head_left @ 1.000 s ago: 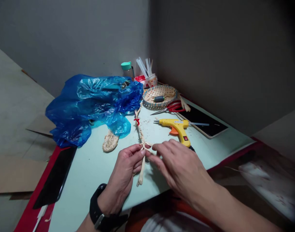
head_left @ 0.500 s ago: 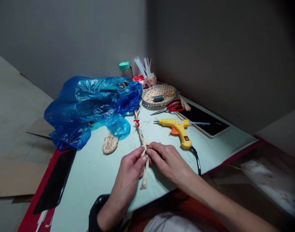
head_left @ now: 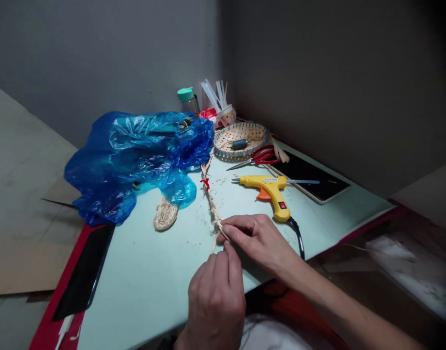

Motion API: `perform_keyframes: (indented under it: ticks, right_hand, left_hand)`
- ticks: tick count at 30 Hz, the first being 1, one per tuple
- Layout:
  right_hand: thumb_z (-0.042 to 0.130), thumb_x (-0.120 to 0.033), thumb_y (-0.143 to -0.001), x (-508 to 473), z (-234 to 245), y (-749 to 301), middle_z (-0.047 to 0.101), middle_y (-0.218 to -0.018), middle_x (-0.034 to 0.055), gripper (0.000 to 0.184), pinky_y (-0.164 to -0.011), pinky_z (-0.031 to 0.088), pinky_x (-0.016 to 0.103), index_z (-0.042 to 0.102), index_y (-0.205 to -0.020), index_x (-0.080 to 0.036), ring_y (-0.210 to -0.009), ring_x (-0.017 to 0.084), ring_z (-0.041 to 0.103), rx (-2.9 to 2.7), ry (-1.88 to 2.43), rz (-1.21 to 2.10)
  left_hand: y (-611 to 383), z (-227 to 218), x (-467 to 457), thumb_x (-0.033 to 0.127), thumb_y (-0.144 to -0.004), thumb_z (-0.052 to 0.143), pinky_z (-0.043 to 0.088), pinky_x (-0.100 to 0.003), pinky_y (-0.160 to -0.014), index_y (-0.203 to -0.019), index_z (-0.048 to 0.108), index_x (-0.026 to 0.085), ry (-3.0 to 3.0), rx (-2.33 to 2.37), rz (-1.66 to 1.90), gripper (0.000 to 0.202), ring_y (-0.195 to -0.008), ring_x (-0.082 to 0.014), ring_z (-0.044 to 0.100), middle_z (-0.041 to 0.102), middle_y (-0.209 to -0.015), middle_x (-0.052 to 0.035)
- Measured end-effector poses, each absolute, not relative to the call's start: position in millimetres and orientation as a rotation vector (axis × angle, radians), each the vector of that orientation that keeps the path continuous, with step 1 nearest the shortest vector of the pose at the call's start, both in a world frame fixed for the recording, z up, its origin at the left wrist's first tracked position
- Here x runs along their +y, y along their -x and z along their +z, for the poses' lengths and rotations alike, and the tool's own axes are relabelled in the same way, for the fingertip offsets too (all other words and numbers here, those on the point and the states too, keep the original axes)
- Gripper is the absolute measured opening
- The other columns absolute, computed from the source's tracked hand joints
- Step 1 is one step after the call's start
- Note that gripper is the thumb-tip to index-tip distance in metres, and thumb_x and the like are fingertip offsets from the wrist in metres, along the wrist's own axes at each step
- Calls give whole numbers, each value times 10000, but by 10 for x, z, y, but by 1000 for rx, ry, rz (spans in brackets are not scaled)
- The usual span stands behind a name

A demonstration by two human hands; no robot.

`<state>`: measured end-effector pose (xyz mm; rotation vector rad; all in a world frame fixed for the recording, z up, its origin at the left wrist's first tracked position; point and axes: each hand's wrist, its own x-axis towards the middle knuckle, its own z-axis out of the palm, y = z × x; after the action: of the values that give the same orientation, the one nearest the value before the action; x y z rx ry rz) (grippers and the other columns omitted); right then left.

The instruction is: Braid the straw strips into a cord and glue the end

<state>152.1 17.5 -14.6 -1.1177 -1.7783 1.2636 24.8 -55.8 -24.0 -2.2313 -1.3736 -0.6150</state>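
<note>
A pale braid of plant fibre (head_left: pixel 212 204), tied with red string (head_left: pixel 205 183) near its far end, runs down the table toward me. My right hand (head_left: pixel 257 240) pinches the braid's near end between thumb and fingers. Closer to my body, my left hand (head_left: pixel 219 291) is closed with its back toward me, thumb and forefinger on the loose strands just below the right fingertips. The strand ends inside the left hand are hidden. One short strand end (head_left: pixel 214 242) sticks out left of the right fingers.
A yellow glue gun (head_left: pixel 268 183) lies right of the braid, with red-handled scissors (head_left: pixel 261 158) behind it. Farther back are a woven basket (head_left: pixel 223 156) holding a thread spool (head_left: pixel 239 144) and a cup of glue sticks (head_left: pixel 227 116). Blue plastic (head_left: pixel 135 150) and a fibre coil (head_left: pixel 166 216) lie left.
My left hand has moved from beside the braid down toward me and turned over, closing on the strands. My right hand stays pinched at nearly the same place.
</note>
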Motion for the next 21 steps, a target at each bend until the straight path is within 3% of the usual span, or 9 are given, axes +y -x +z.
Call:
perform_keyframes:
  ticks: [3, 6, 11, 12, 14, 16, 18, 21]
  right_hand:
    - [510, -256, -882, 194, -141, -1537, 721, -775, 20, 206, -683, 458, 250, 698, -855, -176, -720, 163, 645, -1762, 1104, 1314]
    - [524, -259, -877, 196, -161, -1543, 712, -761, 24, 192, -701, 458, 259, 690, -907, -166, -732, 168, 642, -1727, 1103, 1328]
    - [482, -256, -909, 196, -167, -1556, 698, -769, 25, 228, -737, 463, 262, 689, -872, -167, -753, 165, 638, -1703, 977, 1412]
    - [460, -255, -921, 192, -158, -1563, 694, -763, 25, 245, -732, 465, 261, 689, -901, -167, -745, 163, 639, -1702, 951, 1434]
    - [436, -245, -937, 178, -134, -1585, 695, -765, 24, 261, -735, 459, 263, 684, -974, -171, -744, 161, 640, -1739, 948, 1412]
    - [438, -227, -939, 158, -109, -1617, 700, -783, 19, 255, -729, 440, 261, 684, -996, -184, -746, 157, 633, -1844, 994, 1286]
    - [447, -215, -937, 139, -90, -1647, 696, -784, 10, 244, -689, 416, 251, 690, -952, -194, -718, 145, 617, -1973, 1034, 1149]
    - [432, -223, -950, 116, -69, -1668, 682, -765, 3, 255, -628, 389, 246, 681, -903, -196, -658, 130, 588, -2094, 1066, 1055]
  left_hand:
    - [-251, -199, -555, 31, -827, 534, 389, -305, -547, -918, 670, 102, 2317, -1426, -617, 178, -567, -167, 530, 593, -632, -35]
    - [-149, -41, -517, 152, -883, 531, 423, -307, -667, -771, 645, 174, 2429, -1721, -1000, 161, -736, -180, 556, 614, -771, -51]
    - [-36, 116, -293, 309, -920, 504, 430, -298, -817, -1047, 609, 211, 2458, -2610, -1583, 192, -909, -171, 574, 624, -941, -40]
    - [-41, 106, -242, 318, -920, 504, 434, -281, -796, -1063, 604, 209, 2511, -2707, -1764, 206, -865, -155, 572, 615, -892, -28]
    - [-66, 63, -161, 318, -914, 508, 410, -219, -609, -1031, 600, 184, 2537, -2823, -2165, 201, -641, -97, 506, 560, -747, 5]
    - [-95, 15, -120, 310, -894, 537, 260, -176, -449, -981, 594, 154, 2408, -2946, -2413, 188, -490, -48, 345, 508, -670, 28]
    - [-113, -17, -117, 305, -868, 577, 155, -177, -414, -938, 591, 136, 2238, -3060, -2484, 184, -455, -30, 247, 481, -637, 41]
    - [-114, -40, -142, 308, -850, 604, 152, -183, -408, -852, 592, 139, 2163, -3058, -2453, 169, -438, -26, 240, 411, -579, 71]
